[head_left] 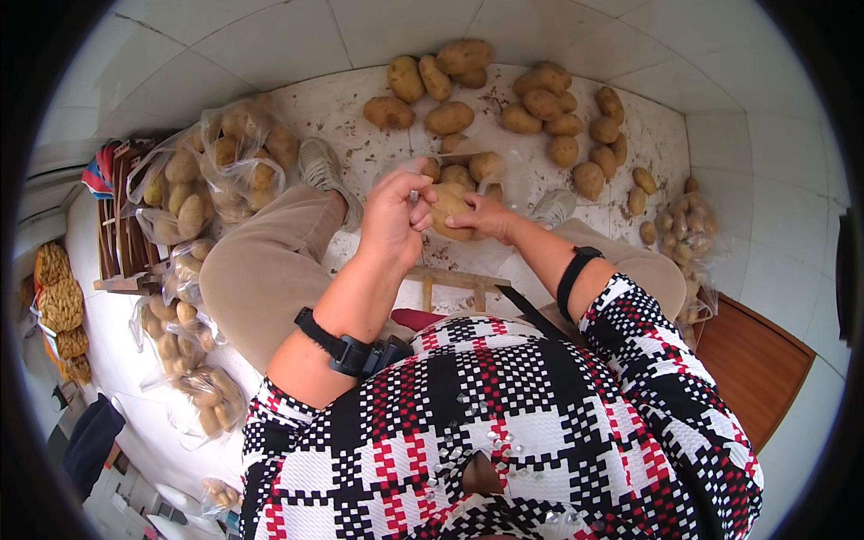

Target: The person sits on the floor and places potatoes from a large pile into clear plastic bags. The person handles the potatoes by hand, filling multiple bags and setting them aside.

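Observation:
My right hand (pixel 484 220) is wrapped round the near side of a large potato (pixel 447 209), its thumb pressed on the skin. Just to the left, my left hand (pixel 396 205) is closed, with its fingers curled in beside that potato; whatever they pinch is hidden. Between my feet lies a clear plastic bag (pixel 515 180), its film spread around both hands. Several potatoes (pixel 457 175) show in its mouth, just beyond the held one.
Loose potatoes (pixel 543 103) lie in groups on the dirt-strewn floor ahead, before a tiled wall (pixel 405 31). Filled potato bags (pixel 191 211) crowd my left, near a wooden rack (pixel 117 229). Another filled bag (pixel 686 225) and a brown board (pixel 751 364) stand to my right.

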Action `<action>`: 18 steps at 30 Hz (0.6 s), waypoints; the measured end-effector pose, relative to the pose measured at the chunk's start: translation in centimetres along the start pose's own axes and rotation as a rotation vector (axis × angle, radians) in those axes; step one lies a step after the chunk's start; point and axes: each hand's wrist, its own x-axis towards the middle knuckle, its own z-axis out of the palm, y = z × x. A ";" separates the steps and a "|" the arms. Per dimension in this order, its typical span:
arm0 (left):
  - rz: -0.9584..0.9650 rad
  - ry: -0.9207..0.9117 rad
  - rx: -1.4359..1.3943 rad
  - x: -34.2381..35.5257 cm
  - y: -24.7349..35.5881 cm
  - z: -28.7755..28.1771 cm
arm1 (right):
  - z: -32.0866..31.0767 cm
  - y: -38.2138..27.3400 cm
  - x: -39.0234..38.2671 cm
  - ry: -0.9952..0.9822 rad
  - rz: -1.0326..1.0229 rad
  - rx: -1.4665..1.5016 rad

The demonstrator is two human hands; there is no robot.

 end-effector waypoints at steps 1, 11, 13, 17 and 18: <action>-0.003 -0.005 0.001 0.0 0.0 0.1 | -0.7 0.4 0.3 0.047 0.062 -0.213; -0.019 -0.016 0.014 -0.3 0.3 -0.2 | -6.8 1.1 -1.0 0.071 0.078 -1.068; -0.028 -0.007 0.016 -0.3 0.3 -0.2 | -6.8 0.8 -0.4 0.030 0.040 -1.147; -0.029 0.002 0.026 -0.4 0.3 -0.2 | -6.3 0.3 1.2 -0.034 0.029 -1.292; -0.040 -0.003 0.032 -0.4 0.2 -0.2 | -6.2 0.3 1.3 -0.036 0.026 -1.319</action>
